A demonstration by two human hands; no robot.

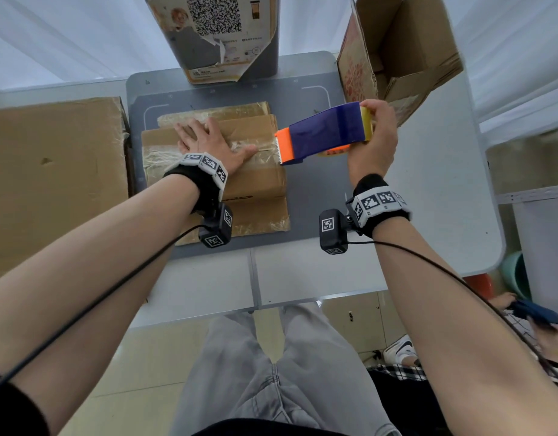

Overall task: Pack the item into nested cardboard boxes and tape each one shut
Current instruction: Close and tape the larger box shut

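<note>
1. The left hand [208, 138] lies flat and spread on the small box [215, 165], on the grey mat [315, 190] of the surface.
2. The right hand [373, 136] grips the tape dispenser [325, 133], its orange blade end at the box's right edge.
3. The taped seam [164, 154] runs left-right, so the dispenser is aligned with it.

Small cardboard box [246, 184]: closed, on grey mat [315, 190], clear tape across top seam | Left hand [208, 141]: flat on box top, fingers spread | Right hand [373, 143]: grips blue-and-orange tape dispenser [326, 132], orange blade end at box's right edge | Large flat box [54, 180]: left | Open box [397, 58]: far right
</note>
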